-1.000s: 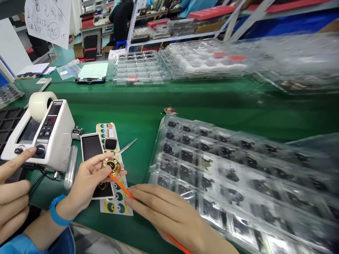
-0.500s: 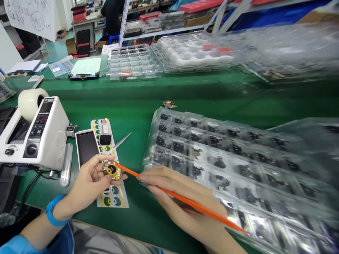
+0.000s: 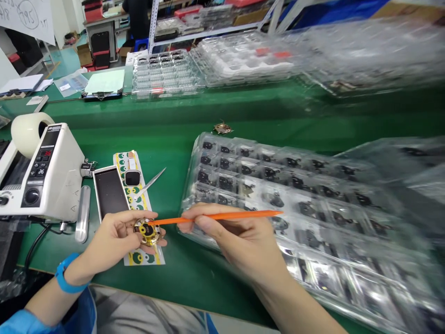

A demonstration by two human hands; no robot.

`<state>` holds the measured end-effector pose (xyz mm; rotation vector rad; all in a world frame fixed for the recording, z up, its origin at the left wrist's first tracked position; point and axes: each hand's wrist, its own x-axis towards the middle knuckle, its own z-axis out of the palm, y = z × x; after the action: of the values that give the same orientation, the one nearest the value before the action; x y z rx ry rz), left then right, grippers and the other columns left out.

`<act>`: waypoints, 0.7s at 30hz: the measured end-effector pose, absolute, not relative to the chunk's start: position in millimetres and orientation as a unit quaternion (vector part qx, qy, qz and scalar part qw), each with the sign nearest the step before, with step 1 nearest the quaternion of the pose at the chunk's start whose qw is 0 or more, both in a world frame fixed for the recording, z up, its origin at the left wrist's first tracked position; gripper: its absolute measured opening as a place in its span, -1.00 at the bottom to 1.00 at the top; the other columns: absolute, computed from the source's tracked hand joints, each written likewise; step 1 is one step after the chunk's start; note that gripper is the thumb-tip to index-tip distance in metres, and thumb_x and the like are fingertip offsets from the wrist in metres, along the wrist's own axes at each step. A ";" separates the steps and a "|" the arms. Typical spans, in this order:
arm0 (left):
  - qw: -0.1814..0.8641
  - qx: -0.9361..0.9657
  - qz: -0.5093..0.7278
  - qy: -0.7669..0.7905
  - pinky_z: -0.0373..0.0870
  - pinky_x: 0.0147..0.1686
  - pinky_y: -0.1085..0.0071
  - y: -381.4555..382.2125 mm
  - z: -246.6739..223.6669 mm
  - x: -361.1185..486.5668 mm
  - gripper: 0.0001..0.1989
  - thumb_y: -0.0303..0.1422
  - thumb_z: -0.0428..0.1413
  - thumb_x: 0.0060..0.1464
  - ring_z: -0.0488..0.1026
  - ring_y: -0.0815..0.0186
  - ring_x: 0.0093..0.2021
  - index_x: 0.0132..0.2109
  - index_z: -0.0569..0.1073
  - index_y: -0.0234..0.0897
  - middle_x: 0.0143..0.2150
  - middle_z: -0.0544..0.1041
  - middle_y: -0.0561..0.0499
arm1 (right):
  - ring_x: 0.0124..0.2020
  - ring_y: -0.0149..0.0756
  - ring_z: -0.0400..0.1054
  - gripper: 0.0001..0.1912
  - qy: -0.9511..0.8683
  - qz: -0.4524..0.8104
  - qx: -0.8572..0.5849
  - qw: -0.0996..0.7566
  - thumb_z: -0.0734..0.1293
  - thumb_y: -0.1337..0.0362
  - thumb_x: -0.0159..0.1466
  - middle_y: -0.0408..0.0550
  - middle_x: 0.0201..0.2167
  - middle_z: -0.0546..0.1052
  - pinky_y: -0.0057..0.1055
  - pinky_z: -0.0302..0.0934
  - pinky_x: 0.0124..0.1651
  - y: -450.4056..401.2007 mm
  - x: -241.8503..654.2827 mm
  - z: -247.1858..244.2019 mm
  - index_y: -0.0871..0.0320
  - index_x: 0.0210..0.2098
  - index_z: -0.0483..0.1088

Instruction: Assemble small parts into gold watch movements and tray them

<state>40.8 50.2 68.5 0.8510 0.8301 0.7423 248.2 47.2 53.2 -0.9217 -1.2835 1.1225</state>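
The left hand (image 3: 113, 239) is pinching a round gold-and-yellow component (image 3: 149, 233) near a white electric tape dispenser (image 3: 43, 178), while the right hand (image 3: 239, 236) is pinching a slim orange plastic stick (image 3: 229, 215), its tip touching the component.

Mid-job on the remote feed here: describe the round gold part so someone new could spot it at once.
On the green bench mat, start at the white tape dispenser at left. Right of it, the left hand pinches the round gold part, the only thing there with the tip of the orange stick on it.
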 end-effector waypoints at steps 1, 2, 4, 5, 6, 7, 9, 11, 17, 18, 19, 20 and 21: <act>0.767 0.389 0.337 0.383 0.59 -0.34 0.55 50.5 69.0 41.0 -0.68 -0.58 0.20 -0.02 0.65 0.25 -0.23 -0.09 0.57 -0.25 -0.28 0.69 0.02 | -0.51 -0.37 0.53 -0.82 -0.532 0.488 -0.397 0.567 0.44 0.08 0.22 -0.10 -0.53 0.63 -0.57 0.45 -0.43 47.5 247.6 52.1 0.03 -0.37 0.61; 0.769 0.387 0.332 0.385 0.59 -0.35 0.55 50.9 69.4 41.4 -0.67 -0.59 0.21 -0.03 0.65 0.26 -0.24 -0.09 0.57 -0.25 -0.29 0.69 0.03 | -0.52 -0.37 0.53 -0.81 -0.521 0.495 -0.401 0.568 0.45 0.07 0.21 -0.10 -0.54 0.63 -0.58 0.44 -0.44 47.9 246.8 50.9 0.04 -0.38 0.62; 0.772 0.384 0.323 0.391 0.59 -0.35 0.54 51.7 69.8 42.1 -0.66 -0.61 0.21 -0.06 0.65 0.27 -0.26 -0.10 0.57 -0.26 -0.31 0.68 0.05 | -0.55 -0.37 0.52 -0.79 -0.505 0.502 -0.412 0.569 0.46 0.06 0.19 -0.08 -0.55 0.62 -0.58 0.44 -0.45 48.4 245.4 48.5 0.06 -0.40 0.61; 0.773 0.381 0.320 0.394 0.59 -0.36 0.54 52.1 69.7 42.5 -0.65 -0.61 0.22 -0.08 0.65 0.27 -0.27 -0.10 0.57 -0.27 -0.31 0.68 0.05 | -0.55 -0.37 0.52 -0.78 -0.499 0.503 -0.416 0.570 0.47 0.05 0.19 -0.07 -0.55 0.62 -0.58 0.45 -0.45 48.5 244.7 47.4 0.07 -0.40 0.61; 0.773 0.375 0.320 0.398 0.59 -0.36 0.54 52.4 69.5 42.8 -0.65 -0.61 0.23 -0.08 0.65 0.26 -0.27 -0.10 0.56 -0.28 -0.32 0.68 0.04 | -0.55 -0.36 0.52 -0.78 -0.494 0.505 -0.418 0.572 0.47 0.05 0.18 -0.07 -0.55 0.63 -0.57 0.45 -0.44 48.5 244.2 46.5 0.07 -0.39 0.62; 0.774 0.370 0.322 0.400 0.59 -0.37 0.54 52.6 69.1 43.1 -0.66 -0.60 0.25 -0.09 0.65 0.26 -0.28 -0.11 0.55 -0.29 -0.32 0.67 0.04 | -0.54 -0.36 0.53 -0.78 -0.490 0.508 -0.415 0.575 0.47 0.05 0.19 -0.07 -0.54 0.63 -0.56 0.45 -0.43 48.4 243.9 45.9 0.06 -0.38 0.62; 0.772 0.362 0.331 0.405 0.58 -0.40 0.56 53.0 67.8 43.8 -0.70 -0.56 0.28 -0.09 0.65 0.26 -0.30 -0.13 0.54 -0.32 -0.33 0.66 0.02 | -0.52 -0.38 0.52 -0.80 -0.481 0.518 -0.398 0.584 0.47 0.06 0.19 -0.09 -0.53 0.63 -0.56 0.45 -0.41 48.1 243.6 45.4 0.04 -0.36 0.62; 0.764 0.360 0.343 0.411 0.55 -0.44 0.58 53.3 66.2 44.5 -0.74 -0.51 0.31 -0.09 0.65 0.26 -0.34 -0.18 0.52 -0.34 -0.36 0.64 0.02 | -0.52 -0.40 0.51 -0.82 -0.473 0.523 -0.376 0.601 0.46 0.06 0.20 -0.12 -0.53 0.62 -0.56 0.44 -0.41 48.1 243.8 45.8 0.01 -0.35 0.61; 0.720 0.387 0.374 0.437 0.40 -0.66 0.63 54.2 64.3 46.3 -0.77 -0.49 0.32 -0.13 0.61 0.29 -0.49 -0.31 0.43 -0.33 -0.46 0.55 0.07 | -0.46 -0.35 0.42 -0.80 -0.502 0.465 -0.360 0.635 0.37 0.07 0.30 -0.11 -0.49 0.54 -0.43 0.36 -0.41 49.6 245.1 48.2 0.00 -0.31 0.59; 0.709 0.393 0.382 0.444 0.36 -0.70 0.65 54.3 64.0 46.4 -0.77 -0.50 0.31 -0.14 0.59 0.31 -0.52 -0.33 0.42 -0.32 -0.48 0.53 0.09 | -0.42 -0.32 0.42 -0.75 -0.518 0.443 -0.362 0.636 0.33 0.06 0.33 -0.08 -0.48 0.53 -0.40 0.36 -0.39 49.2 245.1 48.5 0.02 -0.33 0.59; 0.698 0.399 0.389 0.450 0.31 -0.73 0.66 54.3 63.5 46.6 -0.78 -0.50 0.31 -0.14 0.57 0.33 -0.55 -0.35 0.41 -0.31 -0.50 0.52 0.10 | -0.37 -0.27 0.42 -0.70 -0.534 0.417 -0.366 0.638 0.30 0.05 0.35 -0.05 -0.46 0.52 -0.35 0.36 -0.34 48.5 244.8 48.8 0.04 -0.36 0.58; 0.688 0.404 0.394 0.456 0.27 -0.74 0.66 54.2 62.8 46.8 -0.79 -0.49 0.30 -0.13 0.56 0.34 -0.56 -0.35 0.40 -0.31 -0.51 0.51 0.10 | -0.33 -0.24 0.42 -0.66 -0.549 0.389 -0.370 0.640 0.26 0.05 0.37 -0.02 -0.44 0.52 -0.31 0.37 -0.29 47.3 244.0 49.1 0.06 -0.39 0.55; 0.681 0.406 0.399 0.461 0.25 -0.74 0.66 54.0 62.0 47.2 -0.80 -0.47 0.30 -0.11 0.55 0.34 -0.56 -0.35 0.40 -0.31 -0.51 0.51 0.09 | -0.31 -0.22 0.42 -0.62 -0.565 0.361 -0.375 0.640 0.22 0.06 0.39 -0.01 -0.44 0.50 -0.28 0.38 -0.27 45.6 242.5 49.2 0.07 -0.42 0.52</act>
<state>47.2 54.0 62.0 0.9117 1.0347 0.8953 242.5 45.6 49.2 -0.8561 -1.2876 0.8226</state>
